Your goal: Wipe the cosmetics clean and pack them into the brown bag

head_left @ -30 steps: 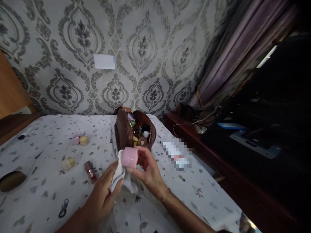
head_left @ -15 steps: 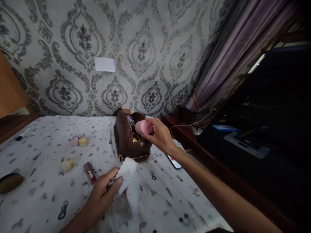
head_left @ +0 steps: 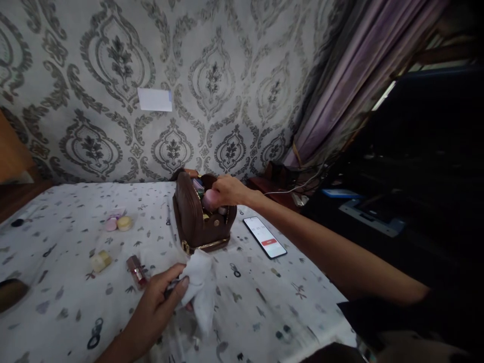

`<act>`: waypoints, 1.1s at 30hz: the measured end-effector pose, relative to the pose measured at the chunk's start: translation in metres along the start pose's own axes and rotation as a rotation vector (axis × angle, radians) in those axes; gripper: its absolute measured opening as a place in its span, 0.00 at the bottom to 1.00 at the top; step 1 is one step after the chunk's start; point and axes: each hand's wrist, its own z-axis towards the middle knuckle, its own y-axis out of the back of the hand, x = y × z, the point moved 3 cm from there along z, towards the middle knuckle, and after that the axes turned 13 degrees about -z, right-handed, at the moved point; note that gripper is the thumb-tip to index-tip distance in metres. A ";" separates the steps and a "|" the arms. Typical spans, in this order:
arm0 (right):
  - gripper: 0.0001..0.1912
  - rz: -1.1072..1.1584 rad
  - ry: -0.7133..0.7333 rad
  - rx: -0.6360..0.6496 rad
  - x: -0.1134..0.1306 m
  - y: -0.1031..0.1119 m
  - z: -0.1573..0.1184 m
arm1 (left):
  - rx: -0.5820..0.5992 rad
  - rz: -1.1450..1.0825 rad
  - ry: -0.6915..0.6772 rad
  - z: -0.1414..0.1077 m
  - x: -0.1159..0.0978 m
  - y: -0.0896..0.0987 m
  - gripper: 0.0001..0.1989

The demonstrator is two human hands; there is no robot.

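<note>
My left hand [head_left: 162, 297] pinches a crumpled white tissue [head_left: 202, 287] that hangs down in front of the bag. With fingers curled, my right hand [head_left: 229, 191] reaches into the mouth of a brown makeup bag [head_left: 189, 212] and grips a pink, rounded item [head_left: 209, 200], whose exact kind I cannot make out. The bag stands unzipped, with several small cosmetics inside. Left of the tissue lies a lipstick tube [head_left: 136, 271]. A small pale-yellow jar [head_left: 100, 261] rests beyond it.
A phone [head_left: 265, 238] with a lit screen lies right of the bag. Further left are a round yellow container [head_left: 124, 223], a pink one [head_left: 111, 224] and a dark oval object [head_left: 13, 294]. A patterned wall [head_left: 181, 75] rises behind the sheet. A white cable [head_left: 295, 190] runs at right.
My right hand has lowered the pink item from above the bag into its opening. The phone shows fully now. My left hand keeps the tissue nearly in place.
</note>
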 end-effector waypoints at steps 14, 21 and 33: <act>0.24 -0.103 0.042 0.092 0.012 0.007 0.009 | 0.012 0.124 0.010 0.000 0.009 0.003 0.18; 0.19 -0.180 0.036 -0.017 0.020 -0.019 0.016 | -0.128 0.219 -0.060 -0.008 0.018 0.001 0.19; 0.18 -0.083 0.039 -0.044 0.023 -0.021 0.005 | -0.152 0.305 -0.094 -0.016 0.039 0.002 0.18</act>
